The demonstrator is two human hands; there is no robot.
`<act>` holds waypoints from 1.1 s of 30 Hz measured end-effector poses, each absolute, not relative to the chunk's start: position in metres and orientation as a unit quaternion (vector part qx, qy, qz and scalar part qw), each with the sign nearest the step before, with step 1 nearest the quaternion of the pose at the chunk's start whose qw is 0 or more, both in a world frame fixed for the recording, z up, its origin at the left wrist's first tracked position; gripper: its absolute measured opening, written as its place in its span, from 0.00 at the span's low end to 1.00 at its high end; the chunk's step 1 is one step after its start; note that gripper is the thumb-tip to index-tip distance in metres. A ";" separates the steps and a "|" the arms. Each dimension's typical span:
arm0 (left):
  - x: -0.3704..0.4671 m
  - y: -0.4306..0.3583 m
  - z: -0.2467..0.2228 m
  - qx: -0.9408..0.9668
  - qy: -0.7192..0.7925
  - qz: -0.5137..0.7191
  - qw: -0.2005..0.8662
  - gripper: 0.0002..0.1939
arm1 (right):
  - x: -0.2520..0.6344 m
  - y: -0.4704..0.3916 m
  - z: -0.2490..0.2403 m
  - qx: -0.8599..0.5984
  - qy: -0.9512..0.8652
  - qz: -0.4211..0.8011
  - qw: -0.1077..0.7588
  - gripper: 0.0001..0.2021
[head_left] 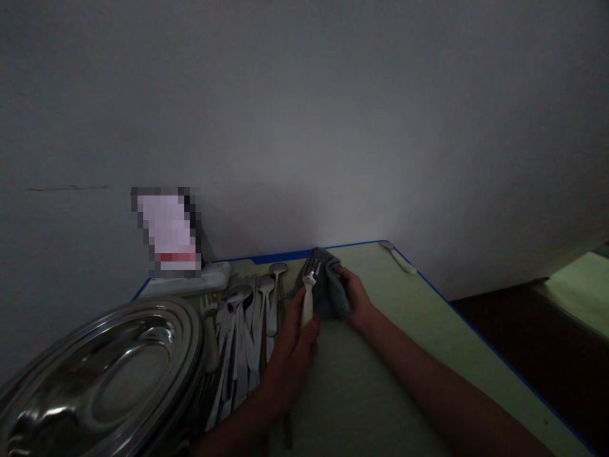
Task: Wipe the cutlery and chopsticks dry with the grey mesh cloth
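My left hand (297, 343) is closed around the pale handle of a fork (308, 304), whose metal tines point up and away from me. Just right of it, my right hand (356, 295) grips a dark grey-green cloth (328, 292). The cloth hangs behind and beside the fork's head; whether it touches the tines I cannot tell. Left of my hands lies a pile of metal spoons and other cutlery (242, 336). Another fork with a pale handle (402, 259) rests alone near the table's far right corner.
Shiny oval metal trays (185, 317) are stacked at the left. Behind them a blurred-out upright screen (166, 228) stands on a whitish block (190, 281). The pale table (352, 393) has a blue edge and meets a grey wall (304, 127). Another pale surface (575, 292) is at far right.
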State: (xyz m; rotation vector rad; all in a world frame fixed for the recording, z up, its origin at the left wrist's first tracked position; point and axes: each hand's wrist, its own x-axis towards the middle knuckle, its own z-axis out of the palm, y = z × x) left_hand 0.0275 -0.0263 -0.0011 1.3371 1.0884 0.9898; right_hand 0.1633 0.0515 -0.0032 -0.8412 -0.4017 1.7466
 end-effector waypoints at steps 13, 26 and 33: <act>0.026 -0.023 0.002 0.657 0.486 0.373 0.439 0.24 | 0.158 0.040 -0.005 -0.330 -0.248 0.719 0.559 0.10; 0.026 -0.026 -0.001 0.604 0.456 0.390 0.525 0.20 | 0.154 0.046 -0.010 -0.340 -0.218 0.674 0.619 0.11; 0.027 -0.031 -0.001 0.589 0.430 0.371 0.574 0.17 | 0.157 0.050 -0.007 -0.352 -0.145 0.720 0.580 0.11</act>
